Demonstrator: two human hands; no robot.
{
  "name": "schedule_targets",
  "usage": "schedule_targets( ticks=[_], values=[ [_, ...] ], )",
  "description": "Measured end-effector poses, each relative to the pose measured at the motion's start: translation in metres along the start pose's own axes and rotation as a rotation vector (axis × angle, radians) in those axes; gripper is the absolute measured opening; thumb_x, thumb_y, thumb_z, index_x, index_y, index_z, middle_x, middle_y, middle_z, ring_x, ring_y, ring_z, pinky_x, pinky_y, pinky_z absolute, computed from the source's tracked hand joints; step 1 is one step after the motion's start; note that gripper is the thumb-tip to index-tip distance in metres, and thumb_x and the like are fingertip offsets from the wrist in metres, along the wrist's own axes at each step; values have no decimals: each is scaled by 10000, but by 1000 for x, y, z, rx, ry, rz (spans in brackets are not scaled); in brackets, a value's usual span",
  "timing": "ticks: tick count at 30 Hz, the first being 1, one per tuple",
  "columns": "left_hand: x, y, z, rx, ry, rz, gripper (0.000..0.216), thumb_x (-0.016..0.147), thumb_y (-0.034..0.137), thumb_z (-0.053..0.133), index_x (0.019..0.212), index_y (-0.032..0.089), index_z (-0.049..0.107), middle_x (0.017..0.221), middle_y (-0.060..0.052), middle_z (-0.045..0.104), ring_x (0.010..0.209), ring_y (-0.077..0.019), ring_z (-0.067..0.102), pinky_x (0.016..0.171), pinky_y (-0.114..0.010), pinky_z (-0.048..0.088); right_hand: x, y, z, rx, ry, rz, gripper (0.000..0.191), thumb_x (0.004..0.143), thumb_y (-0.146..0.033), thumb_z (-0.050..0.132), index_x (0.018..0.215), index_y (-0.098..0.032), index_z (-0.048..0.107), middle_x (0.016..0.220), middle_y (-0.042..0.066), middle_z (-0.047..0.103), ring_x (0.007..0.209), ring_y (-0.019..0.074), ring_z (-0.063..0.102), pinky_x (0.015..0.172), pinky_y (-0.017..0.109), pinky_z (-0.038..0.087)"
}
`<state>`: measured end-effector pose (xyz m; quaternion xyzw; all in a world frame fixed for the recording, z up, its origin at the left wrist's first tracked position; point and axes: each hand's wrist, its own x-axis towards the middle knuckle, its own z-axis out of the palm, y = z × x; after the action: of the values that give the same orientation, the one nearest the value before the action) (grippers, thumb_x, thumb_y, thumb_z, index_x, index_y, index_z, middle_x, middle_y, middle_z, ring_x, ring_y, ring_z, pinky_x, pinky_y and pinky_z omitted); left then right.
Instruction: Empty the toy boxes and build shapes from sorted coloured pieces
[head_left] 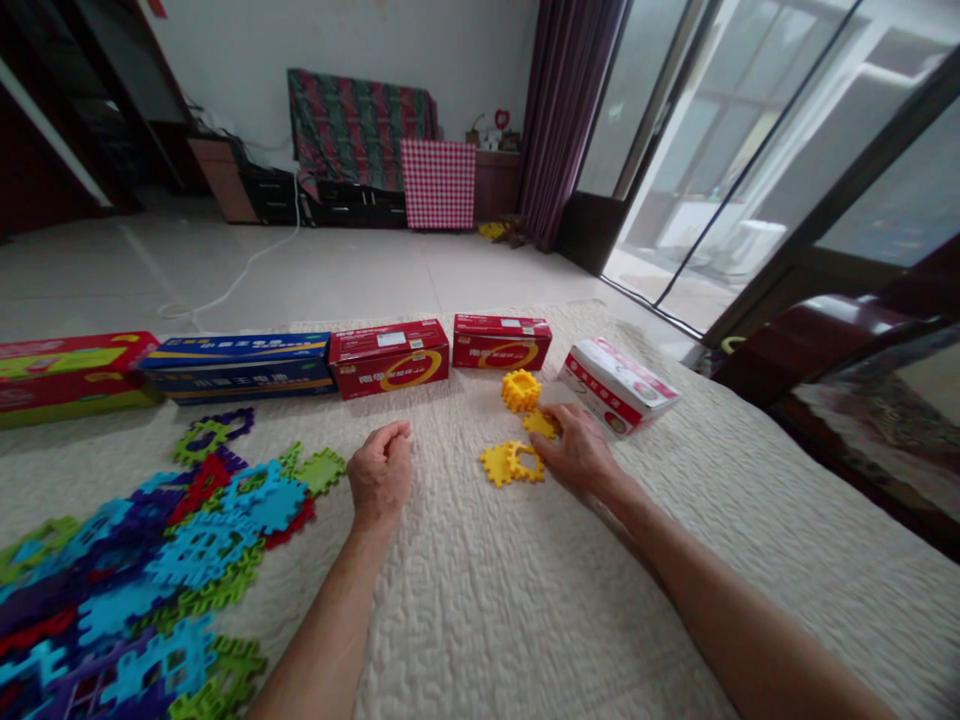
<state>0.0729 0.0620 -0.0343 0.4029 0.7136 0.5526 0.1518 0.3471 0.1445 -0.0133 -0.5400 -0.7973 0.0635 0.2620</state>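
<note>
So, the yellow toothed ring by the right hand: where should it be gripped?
Pinch the yellow toothed ring from above, fingers on opposite outer teeth: it stands proud of the bedspread, and teeth give purchase. Come from the right hand's side, nearest it.

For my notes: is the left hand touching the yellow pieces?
No, the left hand rests closed on the quilt, apart from the yellow plastic pieces.

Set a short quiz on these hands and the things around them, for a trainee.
1. True or false: the left hand is curled into a fist.
2. What does the right hand touch?
3. Which box lies nearest the right hand: A the blue box, B the white-and-red box, C the far-left red-and-yellow box?

Key: 1 true; 2 a yellow toothed piece; 3 B.
</note>
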Motion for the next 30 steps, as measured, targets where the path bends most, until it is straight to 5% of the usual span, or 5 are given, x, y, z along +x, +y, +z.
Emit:
schedule_targets(
  ticks=[7, 18, 25, 30],
  values=[
    [-1, 5, 0, 13, 0, -29, 343, 746, 310, 491, 934, 181, 747, 919, -65, 761, 850, -222, 712, 869, -353, 538, 8, -3, -12, -46, -104, -29, 398, 747, -307, 639, 1122, -174, 640, 1012, 111, 661, 878, 232, 619, 787, 354, 482],
    [-1, 3, 0, 13, -4, -25, 338, 746, 314, 494, 931, 185, 746, 914, -53, 760, 837, -213, 708, 863, -343, 540, 6, -10, -17, 91, 47, 43, 449, 723, -286, 628, 1154, -165, 599, 1021, 127, 658, 852, 227, 629, 743, 354, 498],
    [-1, 4, 0, 10, -13, -28, 339, 750, 313, 492, 938, 187, 744, 942, -57, 761, 863, -218, 707, 874, -345, 533, 10, -3, -20, -100, -176, 18, 380, 738, -295, 654, 1085, -140, 659, 997, 141, 671, 861, 247, 622, 769, 359, 472],
    [-2, 7, -1, 18, -10, -38, 341, 746, 313, 493, 932, 185, 750, 924, -59, 762, 878, -221, 708, 892, -346, 529, 13, -3, -25, -121, -214, 17, 280, 746, -294, 655, 977, -139, 686, 946, 128, 675, 810, 228, 614, 720, 330, 454]
  ],
)
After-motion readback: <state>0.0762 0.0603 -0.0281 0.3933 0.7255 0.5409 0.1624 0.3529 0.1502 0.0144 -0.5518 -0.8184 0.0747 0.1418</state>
